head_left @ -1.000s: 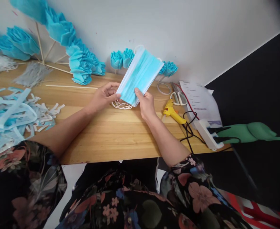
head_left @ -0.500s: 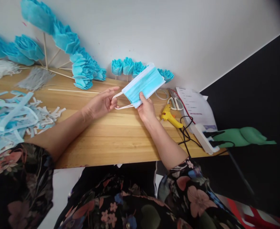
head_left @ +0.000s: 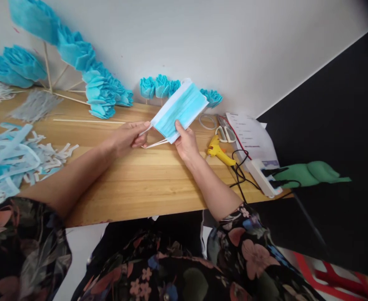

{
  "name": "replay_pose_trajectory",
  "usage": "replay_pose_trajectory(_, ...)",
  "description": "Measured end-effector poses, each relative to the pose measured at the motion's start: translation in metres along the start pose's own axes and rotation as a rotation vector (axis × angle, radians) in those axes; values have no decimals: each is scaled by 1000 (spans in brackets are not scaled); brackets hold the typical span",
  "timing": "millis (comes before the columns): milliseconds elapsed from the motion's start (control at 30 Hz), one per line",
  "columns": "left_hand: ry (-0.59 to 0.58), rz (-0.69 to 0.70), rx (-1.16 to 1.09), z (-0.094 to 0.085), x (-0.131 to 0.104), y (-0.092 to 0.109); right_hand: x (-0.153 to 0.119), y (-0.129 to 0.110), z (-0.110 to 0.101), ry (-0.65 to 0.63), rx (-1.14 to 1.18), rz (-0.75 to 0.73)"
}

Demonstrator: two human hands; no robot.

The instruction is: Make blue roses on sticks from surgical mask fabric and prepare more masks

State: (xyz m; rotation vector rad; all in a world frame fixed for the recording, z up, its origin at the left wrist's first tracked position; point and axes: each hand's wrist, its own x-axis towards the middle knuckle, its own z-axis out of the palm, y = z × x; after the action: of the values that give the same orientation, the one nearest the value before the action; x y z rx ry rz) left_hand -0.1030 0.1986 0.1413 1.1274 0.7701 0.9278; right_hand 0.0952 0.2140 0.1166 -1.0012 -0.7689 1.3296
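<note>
A blue and white face mask (head_left: 184,110) is held tilted above the wooden table, its upper right end raised. My right hand (head_left: 186,143) grips its lower edge, thumb on the blue pleated front and fingers behind. At the mask's left end, white ear loops (head_left: 156,144) stretch towards my left hand (head_left: 133,136), whose fingers are closed on them near the mask's corner. Behind the mask stands a row of blue paper-like flowers (head_left: 162,86), partly covered by it. A thin wooden stick (head_left: 86,121) lies left of my left hand.
Large blue flowers on sticks (head_left: 100,94) lean at the back left. Cut strips (head_left: 11,154) and grey wires (head_left: 35,105) lie on the left. A yellow glue gun (head_left: 219,151), scissors (head_left: 226,134), printed sheets (head_left: 249,133) and a power strip (head_left: 265,179) with black cables occupy the right.
My left hand's fingers have closed together on the ear loops near the mask's corner; before, they were spread inside the loops. The whole view has shifted slightly.
</note>
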Motion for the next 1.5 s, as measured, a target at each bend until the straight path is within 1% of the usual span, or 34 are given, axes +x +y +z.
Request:
replay_pose_trajectory(200, 39, 41, 127, -2, -2, 7, 4, 5, -3, -13, -66, 45)
replay_pose_trajectory(267, 24, 10, 169, -1, -3, 8, 5, 6, -3, -9, -61, 44)
replay_pose_trajectory(333, 5, -49, 187, 1, -4, 9, 6, 6, -2, -6, -55, 35)
replay_pose_trajectory(433, 16, -100, 159, 2, -5, 10, 5, 5, -1, -17, -66, 26)
replay_pose_trajectory(533, 62, -71, 93, -1, -3, 9, 2, -2, -1, -94, -165, 42)
replay_pose_trajectory(600, 89, -36, 64, -6, 0, 7, 0, -15, -5, -163, -329, 23)
replay_pose_trajectory(633, 100, -20, 60, -8, 1, 6, -1, -23, -8, -181, -441, -9)
replay_pose_trajectory(733, 111, 3, 76, -12, 3, 3, -2, -56, -23, -188, -818, -143)
replay_pose_trajectory(833, 101, -4, 88, -13, 3, 3, 7, -94, -51, -136, -1181, -217)
replay_pose_trajectory(867, 98, -11, 86, -13, 2, 3, 11, -106, -63, -97, -1306, -225)
replay_pose_trajectory(900, 94, -19, 85, -13, 2, 3, 16, -118, -76, -16, -1442, -225)
replay_pose_trajectory(933, 91, -27, 83, -13, 1, 3, 21, -128, -90, 76, -1592, -206)
replay_pose_trajectory(967, 91, -33, 83, -13, 1, 3, 26, -136, -103, 154, -1743, -160)
replay_pose_trajectory(1000, 92, -37, 84, -13, 1, 3, 30, -141, -115, 206, -1880, -90)
replay_pose_trajectory(1033, 98, -40, 84, -13, 1, 3, 33, -145, -125, 224, -1992, 5)
replay_pose_trajectory(1067, 107, -43, 84, -13, 2, 3, 35, -146, -133, 200, -2076, 90)
replay_pose_trajectory(1100, 112, -47, 82, -13, 2, 2, 36, -145, -139, 160, -2135, 117)
replay_pose_trajectory(1133, 112, -48, 80, -13, 2, 2, 37, -143, -143, 132, -2172, 129)
replay_pose_trajectory(1200, 104, -39, 74, -13, 2, 2, 37, -136, -145, 112, -2208, 100)
replay_pose_trajectory(1333, 112, -28, 61, -14, 2, 2, 43, -128, -137, 142, -2175, 75)
replay_pose_trajectory(1400, 117, -32, 54, -14, 2, 2, 48, -129, -133, 150, -2138, 95)
replay_pose_trajectory(1500, 103, -35, 56, -13, 2, 3, 52, -140, -133, 164, -2106, 112)
